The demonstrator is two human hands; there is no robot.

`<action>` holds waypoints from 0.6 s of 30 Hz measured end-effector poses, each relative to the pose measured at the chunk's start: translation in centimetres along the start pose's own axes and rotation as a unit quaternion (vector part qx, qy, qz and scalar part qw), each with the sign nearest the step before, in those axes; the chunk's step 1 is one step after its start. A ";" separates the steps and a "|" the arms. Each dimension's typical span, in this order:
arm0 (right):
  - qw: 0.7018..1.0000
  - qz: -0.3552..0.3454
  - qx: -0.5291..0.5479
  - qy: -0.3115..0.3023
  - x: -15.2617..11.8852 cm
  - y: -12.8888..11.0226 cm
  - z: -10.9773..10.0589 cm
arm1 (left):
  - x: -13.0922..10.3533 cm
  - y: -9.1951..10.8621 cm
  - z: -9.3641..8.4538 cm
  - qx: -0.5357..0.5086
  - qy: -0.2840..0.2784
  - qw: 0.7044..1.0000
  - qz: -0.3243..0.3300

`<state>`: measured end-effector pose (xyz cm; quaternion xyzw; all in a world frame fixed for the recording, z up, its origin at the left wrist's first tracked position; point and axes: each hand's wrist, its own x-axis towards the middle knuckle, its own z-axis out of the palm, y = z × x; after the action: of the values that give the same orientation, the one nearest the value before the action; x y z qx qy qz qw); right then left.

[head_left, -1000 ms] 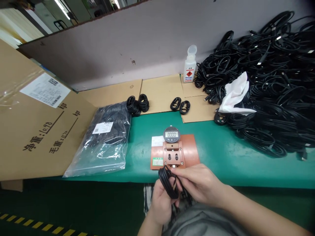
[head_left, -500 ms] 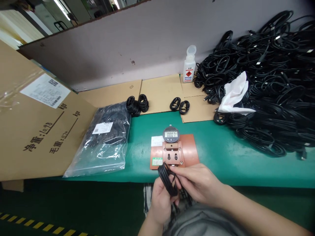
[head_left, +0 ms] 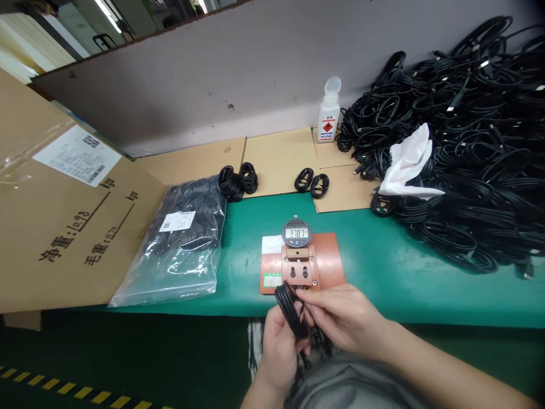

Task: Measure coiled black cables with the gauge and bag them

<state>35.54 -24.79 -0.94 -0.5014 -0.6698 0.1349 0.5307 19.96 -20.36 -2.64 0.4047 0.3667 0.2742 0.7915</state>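
A coiled black cable [head_left: 291, 311] hangs at the table's front edge, with my left hand [head_left: 276, 346] closed around its loops. My right hand [head_left: 344, 315] pinches an end of the same cable at the near side of a brown gauge fixture [head_left: 330, 258]. The connector itself is mostly hidden by my fingers. A round digital dial gauge [head_left: 297, 233] stands at the fixture's far end, its display reading about 3787. A white label and a green sticker lie on the fixture's left side.
A large pile of black cables [head_left: 464, 147] with a white cloth [head_left: 406, 165] on it covers the right side. A white bottle [head_left: 328, 116] stands by the wall. Several coiled cables [head_left: 230, 183] sit on cardboard, beside a clear bag of cables [head_left: 187, 238] and a carton [head_left: 85, 227].
The gauge display has gone from 0007 to about 3787. My hands and the cable have stayed almost in place.
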 end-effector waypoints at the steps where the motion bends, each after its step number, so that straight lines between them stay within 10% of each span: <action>1: 1.000 -0.001 -0.003 0.002 0.0 0.0 0.0 | 0.0 0.0 0.1 -0.001 0.002 1.000 0.000; 18: 1.000 0.016 0.001 0.012 0.2 -0.1 0.2 | 0.1 0.3 0.9 -0.039 0.048 0.998 -0.004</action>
<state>35.35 -24.66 -0.80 -0.5129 -0.6553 0.1382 0.5370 20.70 -20.49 -2.09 0.3582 0.3949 0.3048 0.7892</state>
